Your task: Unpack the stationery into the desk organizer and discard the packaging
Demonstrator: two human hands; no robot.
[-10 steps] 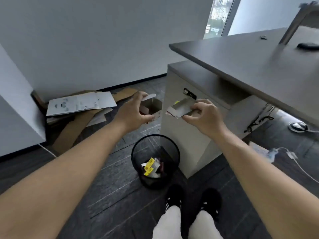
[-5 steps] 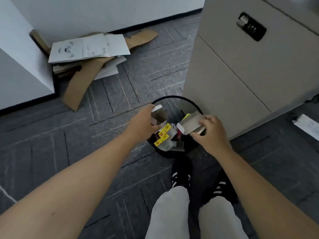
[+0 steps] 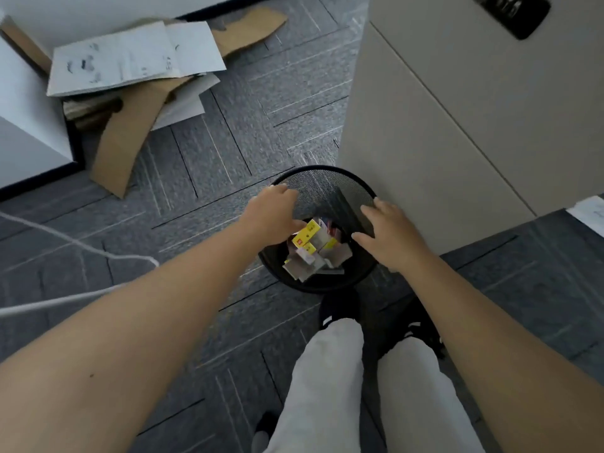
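Both hands are held over the bin [image 3: 327, 178], a black mesh one on grey carpet [image 3: 202, 178], set just beside the cabinet [image 3: 441, 132]. The L hand [image 3: 271, 217] is seen at the bin's left rim, palm down, fingers curled loosely downward; nothing is seen gripped in it, though the fingertips are partly hidden against the packaging [image 3: 313, 246]. The R hand [image 3: 389, 237] is held over the right rim, palm down, fingers spread and empty.

The packaging is found inside the bin: crumpled small boxes, yellow w/ red marks, plus white and grey card pieces, piled at the bottom. One yellow box is seen just beside the L fingertips; whether it is touched can't be told.

Cardboard [image 3: 130, 132] and white sheets [image 3: 130, 60] are heaped on the floor at upper left, well apart from the bin, against a white wall. A white cable [image 3: 75, 243] is run across the carpet at left, passing behind the L forearm. A dark lock plate [image 3: 516, 14] is set in the cabinet front, top right. Light trousers [image 3: 327, 387] and black shoes [image 3: 340, 305] are seen at bottom, the shoes just short of the bin. A white paper scrap [image 3: 588, 214] is seen at the right edge.
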